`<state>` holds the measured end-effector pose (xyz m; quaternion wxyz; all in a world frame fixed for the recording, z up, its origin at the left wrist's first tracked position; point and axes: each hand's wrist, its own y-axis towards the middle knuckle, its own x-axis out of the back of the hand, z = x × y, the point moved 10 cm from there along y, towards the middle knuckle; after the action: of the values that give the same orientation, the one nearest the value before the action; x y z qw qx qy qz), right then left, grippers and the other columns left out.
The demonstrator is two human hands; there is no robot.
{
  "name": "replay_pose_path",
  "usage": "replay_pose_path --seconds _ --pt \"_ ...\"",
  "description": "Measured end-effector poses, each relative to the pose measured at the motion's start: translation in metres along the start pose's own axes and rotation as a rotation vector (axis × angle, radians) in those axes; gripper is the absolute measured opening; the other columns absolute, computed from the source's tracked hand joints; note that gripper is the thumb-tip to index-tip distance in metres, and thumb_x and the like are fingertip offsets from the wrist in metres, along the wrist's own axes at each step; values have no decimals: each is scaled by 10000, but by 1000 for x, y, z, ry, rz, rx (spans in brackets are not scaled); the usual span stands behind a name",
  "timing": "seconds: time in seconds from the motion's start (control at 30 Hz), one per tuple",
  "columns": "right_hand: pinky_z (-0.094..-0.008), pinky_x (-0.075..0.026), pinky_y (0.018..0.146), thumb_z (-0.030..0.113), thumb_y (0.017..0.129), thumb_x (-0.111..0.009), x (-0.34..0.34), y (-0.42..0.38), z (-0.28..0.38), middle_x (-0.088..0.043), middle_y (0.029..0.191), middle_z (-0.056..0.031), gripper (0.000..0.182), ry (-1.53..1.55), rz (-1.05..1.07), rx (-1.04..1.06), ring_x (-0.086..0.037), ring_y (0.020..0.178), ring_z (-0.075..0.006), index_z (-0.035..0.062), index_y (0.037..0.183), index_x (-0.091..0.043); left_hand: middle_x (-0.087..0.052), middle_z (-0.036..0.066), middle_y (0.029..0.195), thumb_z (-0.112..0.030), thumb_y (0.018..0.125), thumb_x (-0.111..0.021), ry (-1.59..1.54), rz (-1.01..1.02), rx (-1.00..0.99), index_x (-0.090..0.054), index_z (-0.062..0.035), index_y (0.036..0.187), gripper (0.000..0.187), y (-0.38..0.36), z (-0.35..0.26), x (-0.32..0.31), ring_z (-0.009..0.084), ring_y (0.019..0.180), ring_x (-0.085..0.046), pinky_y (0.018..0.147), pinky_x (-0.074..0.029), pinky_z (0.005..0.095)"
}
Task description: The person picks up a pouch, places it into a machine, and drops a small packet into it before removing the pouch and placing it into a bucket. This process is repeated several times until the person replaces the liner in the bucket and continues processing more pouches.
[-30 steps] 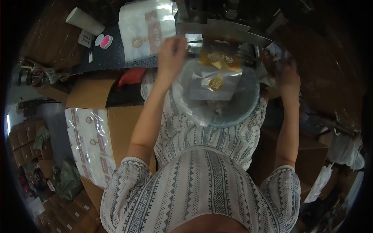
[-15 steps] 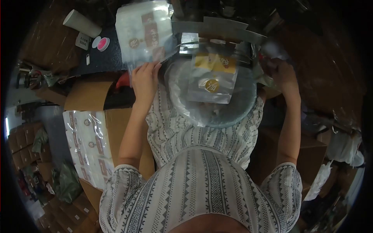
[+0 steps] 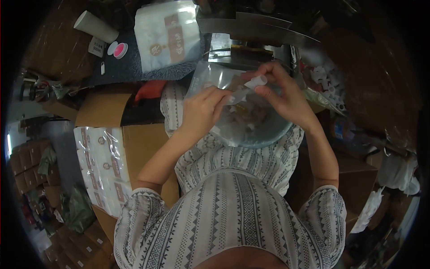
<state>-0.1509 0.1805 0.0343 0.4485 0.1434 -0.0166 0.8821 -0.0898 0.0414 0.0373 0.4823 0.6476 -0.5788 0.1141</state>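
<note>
Over the lap, my left hand [image 3: 204,110] pinches the edge of a clear plastic bag [image 3: 210,77] with faint print. Close to it on the right, my right hand [image 3: 284,96] holds a small white spout-like piece [image 3: 256,82] between thumb and fingers, at the bag's corner. Beneath both hands is a round basin [image 3: 280,130] lined with clear plastic, with small pieces in it that are hard to make out. A stack of printed plastic bags [image 3: 168,38] lies on the dark table at the upper left.
Several small white pieces [image 3: 329,83] lie in a plastic bag at the right. An open carton [image 3: 145,152] with packed printed bags [image 3: 103,166] stands at the left. A white cup [image 3: 96,27] and a pink round tin [image 3: 119,50] are on the table.
My left hand has moved right from the stack, bringing a clear bag over the basin. My right hand has come in from the white pieces at the right. The yellow-printed bag no longer shows upright there.
</note>
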Motion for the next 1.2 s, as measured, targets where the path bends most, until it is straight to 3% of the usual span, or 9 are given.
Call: replay_pose_path --seconds 0.37,0.6,0.7,0.73,0.77,0.87,1.03,1.13,1.2 --pt "-305 -429 912 43 903 -546 46 -16 -13 -623 1136 -85 224 -90 -165 -77 -569 1075 -165 49 1108 -458 -655 118 807 -132 820 -638 -293 254 326 -684 -21 863 127 9 23 -52 297 690 -633 616 -492 356" --pt "-319 -485 838 82 902 -566 21 -15 -27 -623 1121 -117 254 -8 -51 -42 -594 1075 -228 13 1117 -451 -650 124 812 -149 824 -644 -278 249 151 -685 -44 893 132 10 12 -58 288 672 -628 607 -486 340" --pt "-322 -491 826 125 897 -594 30 -12 -37 -618 1130 -130 352 -88 -198 -83 -600 1067 -238 14 1190 -433 -650 114 802 -168 879 -623 -410 313 185 -657 10 944 193 9 13 -75 186 669 -631 614 -490 288" --pt "-322 -491 826 125 897 -594 31 -11 -38 -618 1130 -130 352 -89 -197 -83 -600 1067 -238 14 1190 -433 -655 107 822 -175 888 -617 -583 376 442 -650 27 971 220 2 35 -91 165 685 -633 618 -501 266" --pt "-322 -490 819 140 890 -606 44 -13 -29 -621 1122 -135 362 -237 -303 -8 -606 1052 -241 8 1190 -452 -660 99 842 -182 898 -610 -753 432 701 -642 43 998 248 -9 52 -107 144 702 -635 621 -513 244" --pt "-310 -468 840 133 884 -612 62 -21 -14 -628 1123 -129 344 -433 -341 29 -603 1056 -223 12 1187 -502 -651 99 793 -207 888 -610 -978 377 807 -644 66 900 275 8 71 -114 123 675 -633 565 -498 257" --pt "-319 -461 852 135 887 -608 72 -34 -8 -632 1100 -145 245 -536 -321 -84 -606 1064 -231 47 1115 -591 -648 97 829 -218 891 -617 -1063 300 898 -638 65 927 287 30 72 -109 123 682 -627 591 -490 226" --pt "-403 -501 729 151 832 -636 115 -44 -28 -635 1026 -167 283 -728 -485 -161 -632 874 -332 74 1102 -599 -653 121 865 -238 893 -618 -1056 289 906 -628 72 957 316 26 77 -112 156 718 -636 626 -489 232" --pt "-434 -506 759 150 821 -606 140 -50 -59 -641 977 -173 295 -1231 -493 -270 -620 892 -358 85 1109 -606 -657 140 892 -248 893 -618 -1009 276 887 -620 78 978 337 22 91 -109 186 751 -648 646 -496 250"
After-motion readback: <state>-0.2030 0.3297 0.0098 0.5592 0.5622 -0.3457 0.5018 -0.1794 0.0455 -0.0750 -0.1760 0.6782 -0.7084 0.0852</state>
